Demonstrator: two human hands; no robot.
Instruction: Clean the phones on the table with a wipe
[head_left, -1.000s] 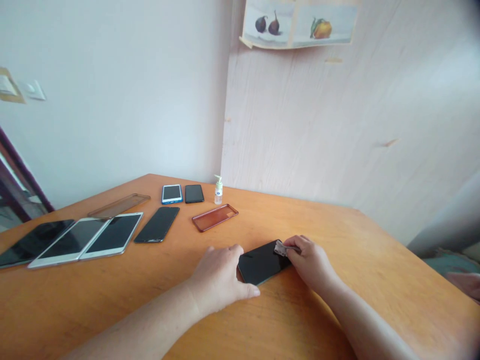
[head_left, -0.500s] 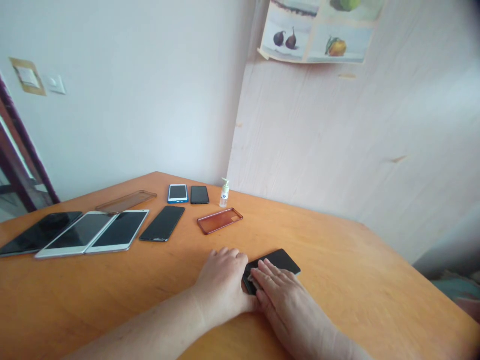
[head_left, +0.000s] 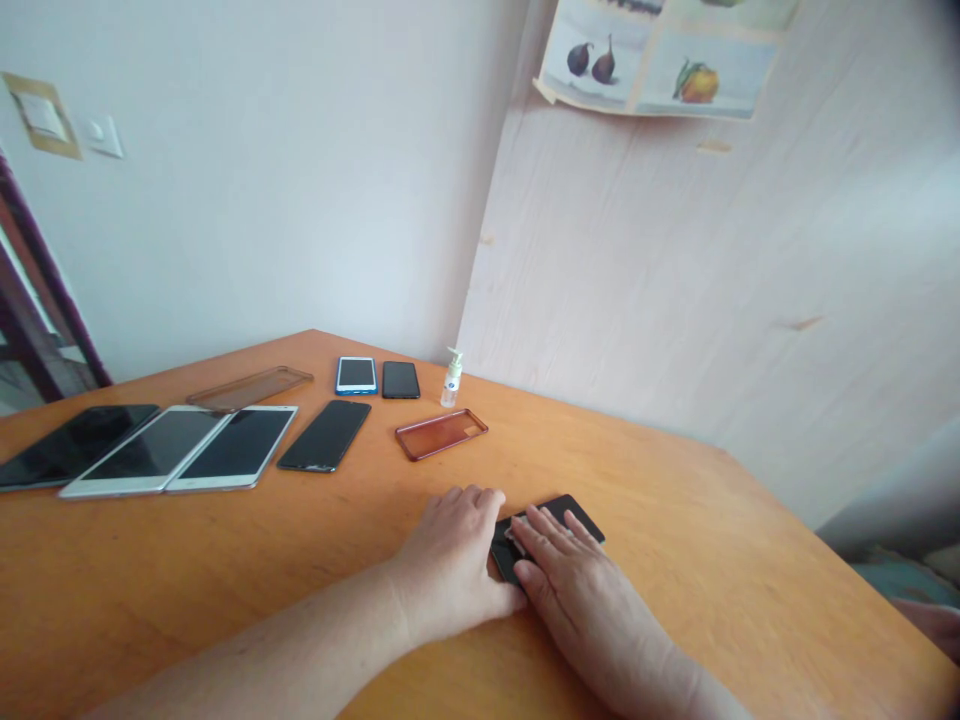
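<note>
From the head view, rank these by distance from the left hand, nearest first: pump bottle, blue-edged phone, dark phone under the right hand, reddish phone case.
From the left hand:
1. Dark phone: right beside it, under the right hand.
2. Reddish phone case: just beyond it.
3. Pump bottle: behind the case.
4. Blue-edged phone: farther left, toward the back.

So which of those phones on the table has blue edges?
The white-fronted phone at the back, just left of the small black phone; blue shows along its edges, and on no other.
</note>
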